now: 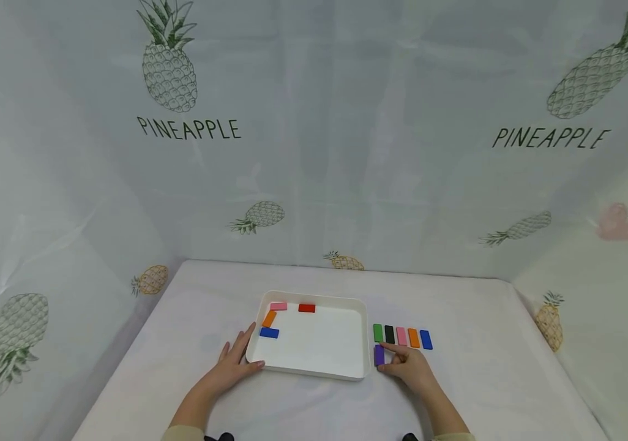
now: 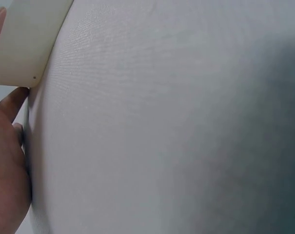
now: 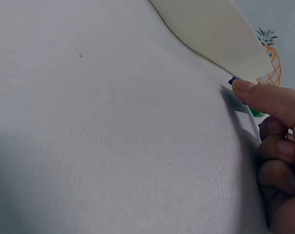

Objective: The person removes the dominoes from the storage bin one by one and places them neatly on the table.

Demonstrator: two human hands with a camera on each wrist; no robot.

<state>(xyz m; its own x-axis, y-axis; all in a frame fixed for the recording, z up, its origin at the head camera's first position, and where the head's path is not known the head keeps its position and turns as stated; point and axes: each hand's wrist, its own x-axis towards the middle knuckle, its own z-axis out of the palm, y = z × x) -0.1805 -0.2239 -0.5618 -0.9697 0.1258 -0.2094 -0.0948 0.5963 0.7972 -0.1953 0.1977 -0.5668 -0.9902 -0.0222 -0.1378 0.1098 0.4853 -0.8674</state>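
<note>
My right hand [image 1: 410, 367] pinches a small flat purple block [image 1: 379, 355] between thumb and index finger, just right of the white tray [image 1: 314, 371]. The block stays at table level, and in the right wrist view only a bit of purple [image 3: 232, 80] shows past the thumb. At the tray's front left corner my left hand [image 1: 232, 366] rests with spread fingers, the index finger along the left side and the thumb at the front wall. Inside the tray lie a pink block [image 1: 278, 306], an orange block [image 1: 269, 318], a blue block [image 1: 269, 332] and a red block [image 1: 306, 308].
Beyond the right hand, a row of blocks runs rightward: green [image 1: 377, 332], black [image 1: 389, 334], pink [image 1: 401, 336], orange [image 1: 414, 338] and blue [image 1: 426, 340]. A white cloth [image 1: 314, 407] covers the table. Pineapple-printed curtain [image 1: 314, 153] hangs behind and at both sides.
</note>
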